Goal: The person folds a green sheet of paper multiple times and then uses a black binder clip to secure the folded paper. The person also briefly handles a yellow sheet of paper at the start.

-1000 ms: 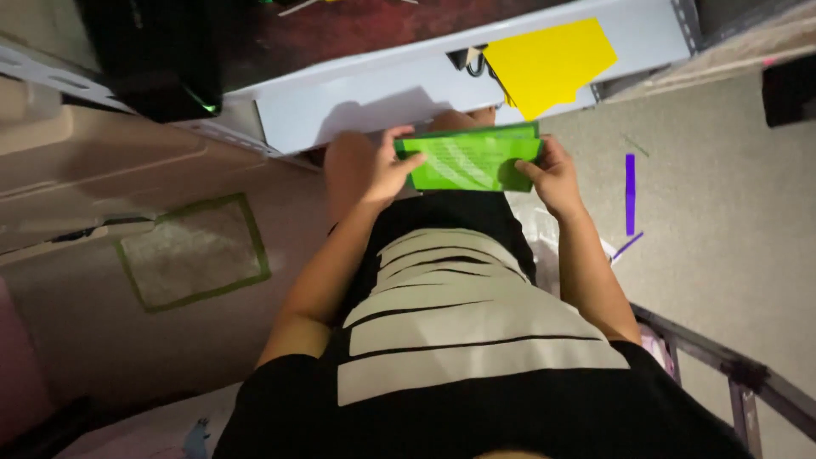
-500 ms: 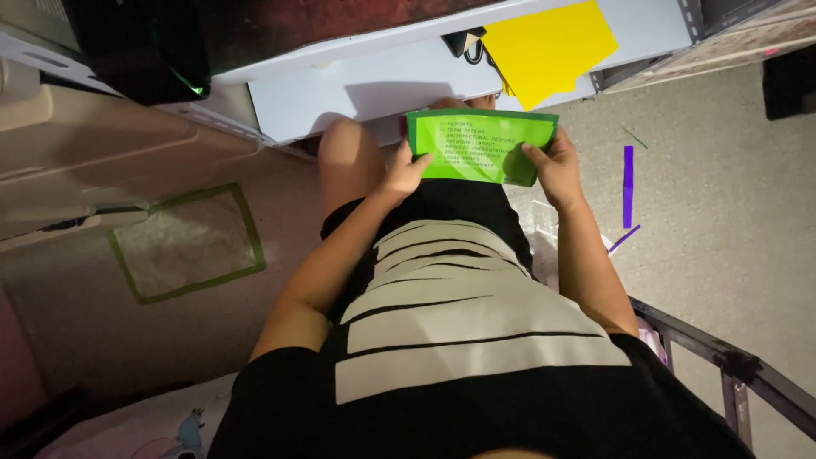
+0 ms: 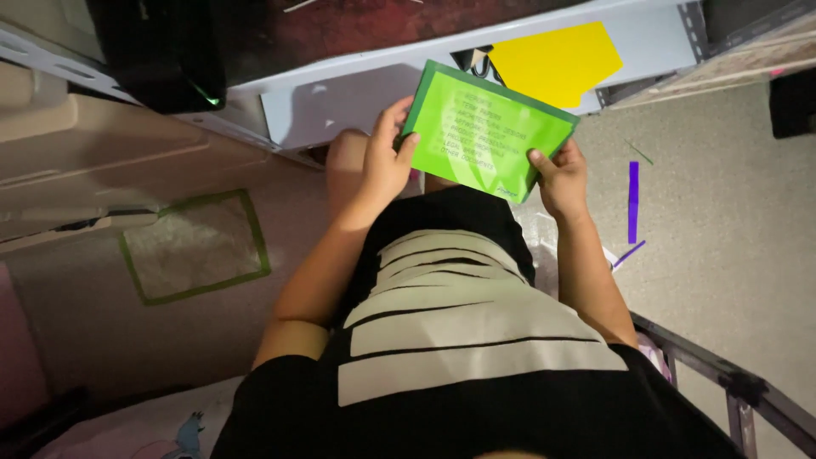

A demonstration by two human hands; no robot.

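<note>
A flat bright green pack with pale print on its face is held tilted in front of my body. My left hand grips its left edge, thumb on the face. Its lower right corner sits in my right hand, with the thumb on top. Just beyond the pack, a yellow sheet lies on the pale grey table edge. My black top with white stripes fills the lower view.
A black object sits at the table's left end. Green tape frames a square on the floor to the left. Purple tape strips lie on the floor at right. A metal frame runs along the lower right.
Both hands have lifted the green pack up and away from my lap and tilted it, so its full face now shows.
</note>
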